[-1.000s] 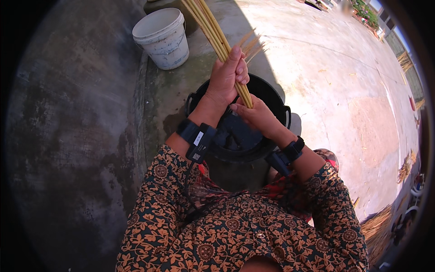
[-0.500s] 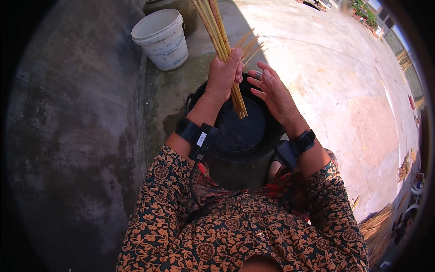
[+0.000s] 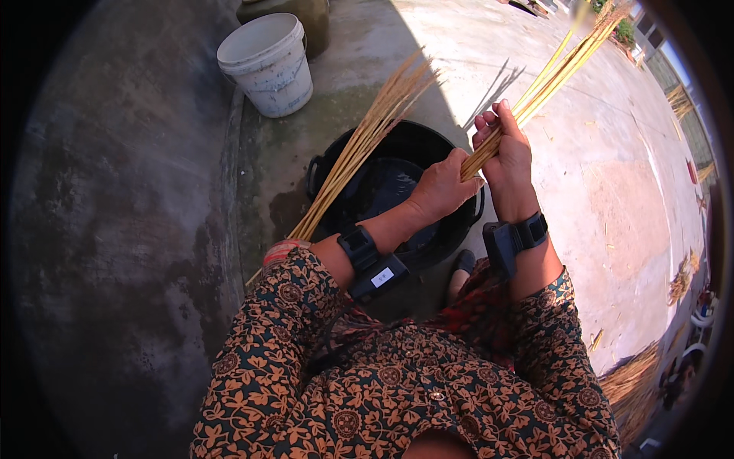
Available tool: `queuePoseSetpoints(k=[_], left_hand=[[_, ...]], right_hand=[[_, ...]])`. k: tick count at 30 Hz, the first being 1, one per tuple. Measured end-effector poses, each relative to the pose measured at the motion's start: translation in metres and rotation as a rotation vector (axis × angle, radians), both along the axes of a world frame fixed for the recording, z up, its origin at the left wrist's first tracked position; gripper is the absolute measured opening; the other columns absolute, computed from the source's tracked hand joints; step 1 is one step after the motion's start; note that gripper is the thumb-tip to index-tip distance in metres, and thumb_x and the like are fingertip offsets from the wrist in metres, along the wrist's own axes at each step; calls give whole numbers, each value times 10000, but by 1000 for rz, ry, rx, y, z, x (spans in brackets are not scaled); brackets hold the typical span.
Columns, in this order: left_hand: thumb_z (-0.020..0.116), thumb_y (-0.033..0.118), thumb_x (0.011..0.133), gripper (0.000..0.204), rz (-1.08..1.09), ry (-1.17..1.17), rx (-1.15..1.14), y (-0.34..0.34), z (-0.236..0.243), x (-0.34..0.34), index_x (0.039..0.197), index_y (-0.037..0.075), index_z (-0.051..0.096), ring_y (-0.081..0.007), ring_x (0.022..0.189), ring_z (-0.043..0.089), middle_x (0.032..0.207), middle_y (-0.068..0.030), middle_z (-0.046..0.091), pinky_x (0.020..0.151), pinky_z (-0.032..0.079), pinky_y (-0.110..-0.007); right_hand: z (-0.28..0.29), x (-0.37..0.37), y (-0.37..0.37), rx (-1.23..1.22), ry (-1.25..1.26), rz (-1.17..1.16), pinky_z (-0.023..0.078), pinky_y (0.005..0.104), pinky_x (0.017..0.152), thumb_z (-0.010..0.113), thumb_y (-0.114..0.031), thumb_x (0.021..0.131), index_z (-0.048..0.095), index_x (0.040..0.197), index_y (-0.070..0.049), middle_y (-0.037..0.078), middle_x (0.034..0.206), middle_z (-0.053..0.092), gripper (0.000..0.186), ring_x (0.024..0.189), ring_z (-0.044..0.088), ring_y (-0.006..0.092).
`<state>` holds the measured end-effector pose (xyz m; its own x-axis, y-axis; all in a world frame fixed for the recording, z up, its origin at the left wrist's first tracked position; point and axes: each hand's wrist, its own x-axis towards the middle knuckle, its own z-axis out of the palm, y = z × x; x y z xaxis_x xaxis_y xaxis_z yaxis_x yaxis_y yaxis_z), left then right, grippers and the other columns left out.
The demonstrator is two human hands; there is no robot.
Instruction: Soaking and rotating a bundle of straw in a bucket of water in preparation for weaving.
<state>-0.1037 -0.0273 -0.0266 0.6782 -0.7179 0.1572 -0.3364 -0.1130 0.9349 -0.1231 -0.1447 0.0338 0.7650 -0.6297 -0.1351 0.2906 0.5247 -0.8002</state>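
Note:
My left hand (image 3: 447, 183) is closed around the lower end of a bundle of yellow straw stalks (image 3: 562, 70), which slants up to the right. Higher on the same bundle, my right hand (image 3: 508, 153) curls its fingers round the stalks. A second bundle of stalks (image 3: 345, 173), with feathery brownish tops, leans across the left side of a black tub (image 3: 419, 133). Its lower end passes behind my left forearm, beside a reddish, pale-banded thing (image 3: 283, 251) that I cannot make out. Dark, shiny liquid, seemingly water, shows in the tub beneath my hands.
A stained white bucket (image 3: 269, 70) stands beyond the tub on the left, by a larger drab container (image 3: 312, 27). Sunlit concrete floor (image 3: 604, 183) spreads to the right. Piled straw (image 3: 636, 386) lies at the lower right. My shoe (image 3: 464, 262) is beside the tub.
The bundle in my left hand has swung from upright over the tub to a slant at the right. My right hand has gone from empty to gripping it. The leaning bundle is now in plain sight.

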Motion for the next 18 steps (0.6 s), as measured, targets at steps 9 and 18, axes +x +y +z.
queuePoseSetpoints(k=[9,18], left_hand=[[651,218,892,242,-643,804,-203,31,23,17,987,36,522,-104,632,610,735,-17,583,570,521,-235],[603,224,925,200,-263,396,-105,20,4,9,964,47,518,-99,668,598,752,-25,594,621,522,-244]], right_hand=[[18,-10,15,-6,-317,542,261,191,428,574,-402,938,513,842,-82,-23,545,397,340,445,325,52],[15,-3,26,-416,-127,22,485,221,542,607,-298,932,525,1055,-44,47,744,581,294,595,564,117]])
